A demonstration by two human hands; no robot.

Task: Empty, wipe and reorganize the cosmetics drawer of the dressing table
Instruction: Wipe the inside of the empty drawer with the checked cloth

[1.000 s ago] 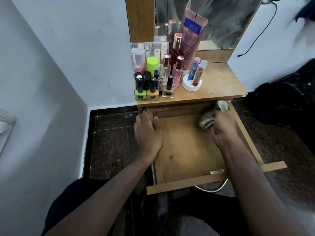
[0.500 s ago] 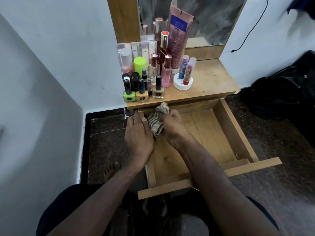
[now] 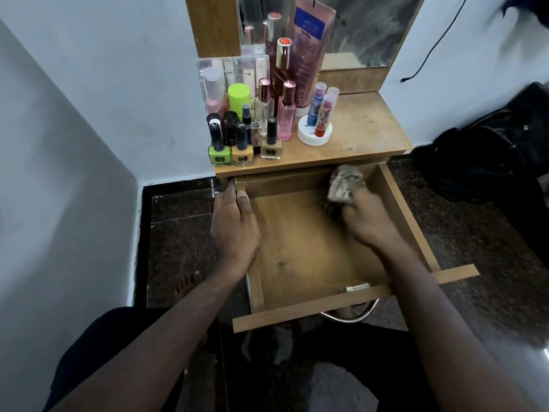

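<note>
From the head camera, the one view here, the drawer (image 3: 300, 263) stands pulled out toward the person from under the table (image 3: 365, 135), and its wooden floor lies bare, with only a small metal fitting near the front board. The right hand (image 3: 367, 218) is deep in the far right corner, and its fingers (image 3: 350, 200) are curled round a bunched grey cloth (image 3: 344, 182); the cloth pokes out beyond them toward the back wall, so what the hand is working lies ahead of the fingers and slightly left, close against the right side wall. The hand and cloth are blurred, so I cannot tell how much of the cloth presses flat on the wood. The left hand (image 3: 234, 224) lies over the drawer's left side wall near the back corner, thumb inside and the other fingers outside, gripping that wall, which I judge steadies the drawer. The unwiped floor, as I read it, runs left and toward the person from the cloth, its long axis front to back, and the right hand is plainly the nearer one to it. The cosmetics stand crowded on the left of the table: nail polish bottles (image 3: 243, 147) at the front edge, perfume bottles (image 3: 286, 111) behind, a pink tube (image 3: 310, 52) against the mirror (image 3: 371, 28). They lie above and beyond the left hand, which is nearer to them for putting back.
</note>
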